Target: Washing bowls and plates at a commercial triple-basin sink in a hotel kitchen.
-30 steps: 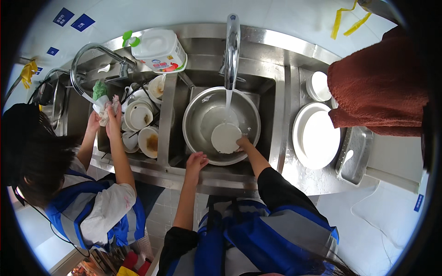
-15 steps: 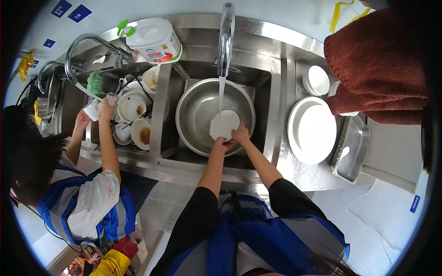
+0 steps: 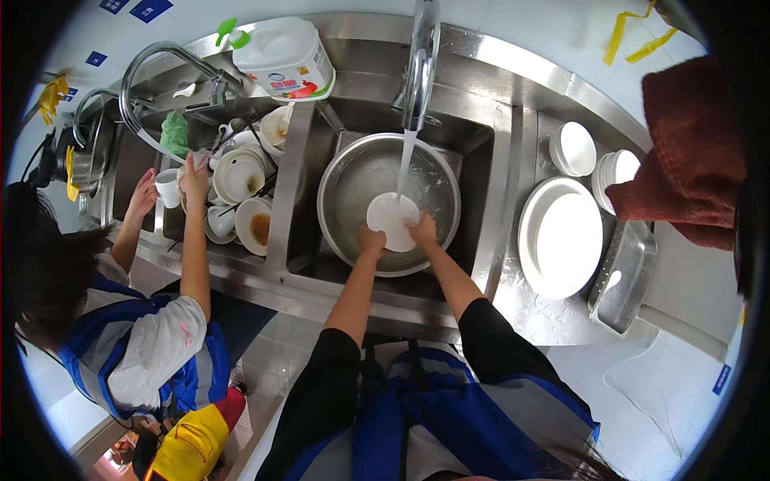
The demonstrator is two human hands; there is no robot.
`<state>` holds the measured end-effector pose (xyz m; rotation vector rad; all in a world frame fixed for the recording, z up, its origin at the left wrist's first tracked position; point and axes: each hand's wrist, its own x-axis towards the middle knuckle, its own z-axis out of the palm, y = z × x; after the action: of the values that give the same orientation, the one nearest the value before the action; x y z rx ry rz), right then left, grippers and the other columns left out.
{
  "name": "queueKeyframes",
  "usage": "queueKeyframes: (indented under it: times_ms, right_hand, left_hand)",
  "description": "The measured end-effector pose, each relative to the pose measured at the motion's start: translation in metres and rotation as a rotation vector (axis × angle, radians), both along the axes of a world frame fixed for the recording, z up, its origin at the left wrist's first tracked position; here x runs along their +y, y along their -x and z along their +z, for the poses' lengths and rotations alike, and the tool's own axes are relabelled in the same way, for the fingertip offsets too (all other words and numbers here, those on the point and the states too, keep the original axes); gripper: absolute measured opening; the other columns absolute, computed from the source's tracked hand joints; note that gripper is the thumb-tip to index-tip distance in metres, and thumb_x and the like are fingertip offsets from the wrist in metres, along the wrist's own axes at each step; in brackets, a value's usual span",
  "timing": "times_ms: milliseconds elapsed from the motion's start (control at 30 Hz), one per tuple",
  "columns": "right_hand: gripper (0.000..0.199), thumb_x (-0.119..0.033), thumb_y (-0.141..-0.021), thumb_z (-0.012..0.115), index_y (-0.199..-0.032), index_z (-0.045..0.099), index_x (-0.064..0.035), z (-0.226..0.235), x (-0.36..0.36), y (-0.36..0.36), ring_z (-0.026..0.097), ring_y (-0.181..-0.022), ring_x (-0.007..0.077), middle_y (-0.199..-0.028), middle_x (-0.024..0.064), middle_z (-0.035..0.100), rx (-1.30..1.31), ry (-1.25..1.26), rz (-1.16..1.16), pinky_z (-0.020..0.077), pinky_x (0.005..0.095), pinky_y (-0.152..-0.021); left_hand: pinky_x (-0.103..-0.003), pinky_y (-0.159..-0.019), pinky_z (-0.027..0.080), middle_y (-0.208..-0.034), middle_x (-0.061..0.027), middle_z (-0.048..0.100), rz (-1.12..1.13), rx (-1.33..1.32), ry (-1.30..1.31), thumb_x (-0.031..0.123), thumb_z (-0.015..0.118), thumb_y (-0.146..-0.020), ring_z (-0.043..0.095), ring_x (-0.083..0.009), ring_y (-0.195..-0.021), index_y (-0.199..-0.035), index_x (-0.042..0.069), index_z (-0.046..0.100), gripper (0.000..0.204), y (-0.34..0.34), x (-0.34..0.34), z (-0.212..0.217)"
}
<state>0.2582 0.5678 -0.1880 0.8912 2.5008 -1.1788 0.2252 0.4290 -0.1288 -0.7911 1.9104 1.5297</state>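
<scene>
A small round white plate point(image 3: 392, 218) is held between my two hands under a stream of water from the tap point(image 3: 420, 72). My left hand point(image 3: 371, 240) grips its left edge and my right hand point(image 3: 423, 230) its right edge. The water lands at the plate's far edge. Below is a large round steel basin point(image 3: 330, 232), which stands in the sink point(image 3: 305, 248) with water in it. Parts of my fingers are hidden by my hands and the plate.
On the right counter are stacked white plates point(image 3: 561, 240), white bowls point(image 3: 573, 150), a perforated steel tray point(image 3: 624, 280) and a hanging brown towel point(image 3: 682, 144). A detergent jug point(image 3: 285, 60) stands behind. At left, a co-worker point(image 3: 152, 353) holds a white cup point(image 3: 168, 188) over dirty dishes point(image 3: 241, 178).
My hands have moved apart to opposite sides of the plate, from together at its near edge. The head view has shifted a little. The co-worker's cup has turned.
</scene>
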Motion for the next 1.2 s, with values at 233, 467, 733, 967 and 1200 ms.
queueKeyframes:
  times_ms: [233, 467, 733, 967, 1200]
  right_hand:
    - [0.03, -0.019, -0.079, 0.061, -0.105, 0.057, -0.0047, 0.032, 0.011, 0.019, 0.061, -0.085, 0.0329, -0.092, 0.0203, 0.062, 0.128, 0.181, 0.288, 0.0491, 0.0405, -0.069]
    - [0.045, -0.014, -0.072, 0.065, -0.114, 0.052, -0.0059, 0.028, -0.005, -0.01, 0.061, -0.076, 0.0258, -0.1, 0.0106, 0.059, -0.297, 0.924, -0.37, 0.0519, 0.038, -0.064]
    - [0.036, -0.022, -0.069, 0.065, -0.099, 0.063, -0.002, 0.01, 0.027, 0.02, 0.061, -0.079, 0.0358, -0.11, 0.0218, 0.055, 0.018, 0.035, 0.4, 0.0482, 0.0383, -0.077]
    - [0.041, -0.011, -0.073, 0.054, -0.114, 0.054, -0.0058, 0.027, 0.024, 0.001, 0.063, -0.079, 0.032, -0.09, 0.0164, 0.062, -0.295, 0.774, -0.251, 0.0559, 0.0377, -0.057]
    - [0.043, -0.006, -0.075, 0.051, -0.118, 0.047, -0.0085, 0.026, 0.044, 0.054, 0.064, -0.081, 0.0297, -0.088, 0.0171, 0.062, -0.721, 0.401, -0.034, 0.056, 0.0368, -0.059]
  left_hand:
    - [-0.056, -0.063, 0.055, -0.112, -0.0263, 0.046, -0.274, -0.372, -0.21, -0.009, 0.04, -0.071, 0.054, -0.0467, -0.094, -0.121, -0.007, 0.037, 0.05, 0.04, -0.04, 0.035]
    - [-0.047, -0.067, 0.056, -0.111, -0.0243, 0.051, -0.035, 0.02, 0.108, -0.006, 0.043, -0.07, 0.056, -0.0399, -0.095, -0.119, -0.008, 0.043, 0.048, 0.013, -0.017, 0.035]
    - [-0.049, -0.055, 0.057, -0.114, -0.0253, 0.049, -0.271, -0.159, -0.118, -0.005, 0.044, -0.071, 0.057, -0.0422, -0.092, -0.121, -0.007, 0.039, 0.05, 0.032, -0.029, 0.012]
    - [-0.056, -0.067, 0.054, -0.119, -0.0229, 0.046, -0.356, 0.348, 0.355, -0.003, 0.039, -0.076, 0.052, -0.0431, -0.1, -0.125, -0.004, 0.033, 0.05, 0.003, -0.014, -0.05]
    - [-0.05, -0.066, 0.053, -0.117, -0.0205, 0.048, 0.021, -0.386, -0.165, 0.003, 0.044, -0.083, 0.053, -0.0354, -0.103, -0.127, 0.005, 0.036, 0.045, -0.001, 0.012, -0.041]
